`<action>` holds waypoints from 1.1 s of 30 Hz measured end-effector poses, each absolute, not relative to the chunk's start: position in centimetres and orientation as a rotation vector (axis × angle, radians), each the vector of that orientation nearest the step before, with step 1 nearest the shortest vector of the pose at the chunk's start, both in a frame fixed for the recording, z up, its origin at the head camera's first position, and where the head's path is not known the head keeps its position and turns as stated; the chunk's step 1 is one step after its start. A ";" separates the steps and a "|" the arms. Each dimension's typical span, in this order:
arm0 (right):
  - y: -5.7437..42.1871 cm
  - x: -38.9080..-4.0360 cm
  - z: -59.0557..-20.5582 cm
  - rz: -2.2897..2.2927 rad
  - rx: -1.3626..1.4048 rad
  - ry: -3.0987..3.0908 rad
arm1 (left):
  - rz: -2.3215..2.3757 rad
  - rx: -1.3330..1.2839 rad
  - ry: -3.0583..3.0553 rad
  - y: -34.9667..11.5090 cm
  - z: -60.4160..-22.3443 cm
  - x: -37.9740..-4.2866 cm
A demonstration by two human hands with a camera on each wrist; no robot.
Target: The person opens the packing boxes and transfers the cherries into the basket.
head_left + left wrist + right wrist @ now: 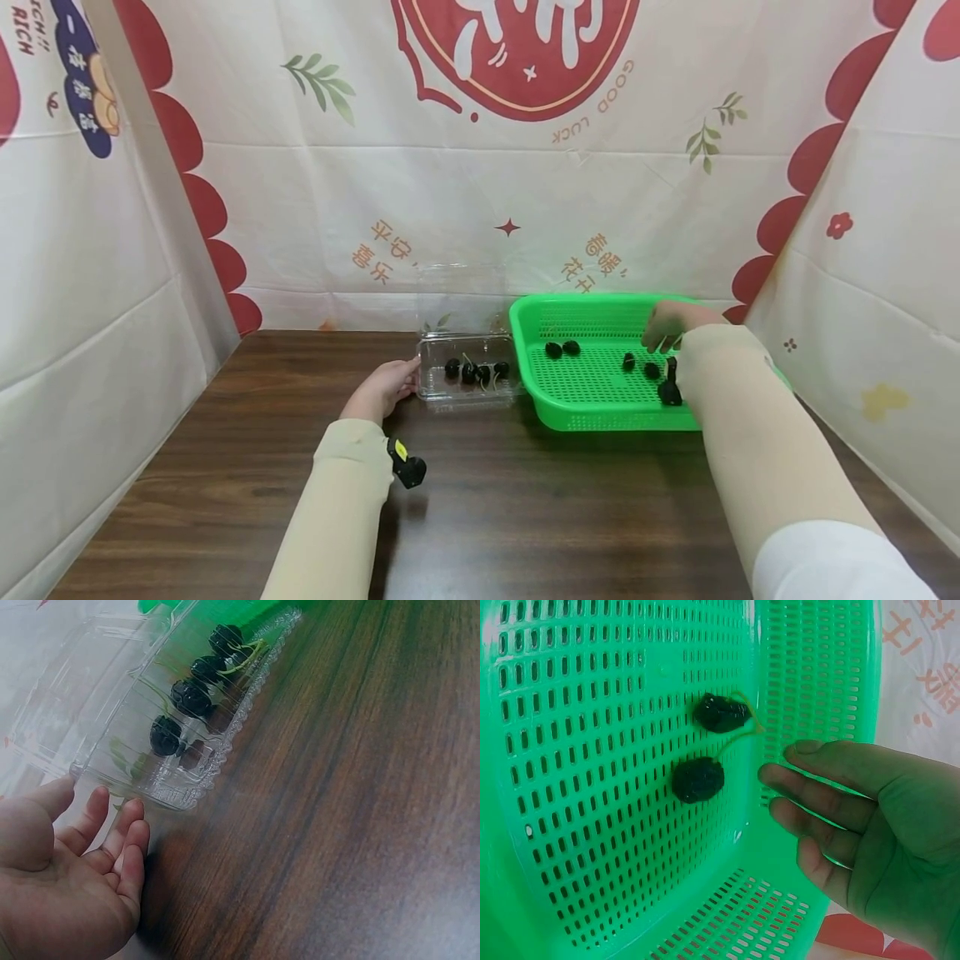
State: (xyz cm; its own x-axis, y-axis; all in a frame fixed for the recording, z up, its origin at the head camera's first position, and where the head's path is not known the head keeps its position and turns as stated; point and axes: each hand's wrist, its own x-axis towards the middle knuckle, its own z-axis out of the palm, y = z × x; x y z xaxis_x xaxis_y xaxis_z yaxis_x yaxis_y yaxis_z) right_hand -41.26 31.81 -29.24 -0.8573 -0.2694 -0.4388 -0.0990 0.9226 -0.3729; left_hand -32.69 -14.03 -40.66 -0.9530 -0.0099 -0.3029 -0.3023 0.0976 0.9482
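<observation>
1. Firstly, the head view shows the left hand (381, 388) at the left end of a clear box (450, 394), touching it with the fingers. Four dark cherries (469, 372) with pale stems lie inside this box, and its transparent lid (461, 292) stands raised at the back. Just to the right, a green basket (615, 417) is placed on the brown wooden surface (487, 508). The right hand (678, 321) is above the right part of the basket. Two cherries (562, 348) lie together in the left part, and two others (641, 367) are near this hand. Behind all, a white printed cloth (450, 192) hangs.

2. Next, the left wrist view shows the left hand relaxed, palm visible, with fingers lightly bent and thumb apart. The fingertips are at the corner of the box; the four cherries sit further inside.

3. Lastly, the right wrist view shows the right hand loosely spread, holding nothing, with a gap between thumb and fingers. Two cherries with stems rest on the basket's slotted bottom, near the fingertips but apart from them.
</observation>
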 end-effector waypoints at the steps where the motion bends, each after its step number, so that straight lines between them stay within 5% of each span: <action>1: 31.8 -41.2 -29.1 -0.463 -0.267 2.584 | 1.951 -0.321 2.152 -14.0 -40.7 -32.7; 33: 26.2 -40.8 -27.0 -0.458 -0.517 2.737 | 1.966 -0.297 2.157 -13.9 -40.7 -32.6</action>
State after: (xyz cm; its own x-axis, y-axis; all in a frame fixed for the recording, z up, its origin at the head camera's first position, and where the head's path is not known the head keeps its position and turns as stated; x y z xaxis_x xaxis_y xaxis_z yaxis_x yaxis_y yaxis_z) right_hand -40.80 26.18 -26.95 -0.8842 -0.3968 -0.2463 -0.2950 0.8834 -0.3641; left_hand -32.60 -13.87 -40.66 -0.9582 -0.0093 -0.2858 -0.2855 0.0910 0.9541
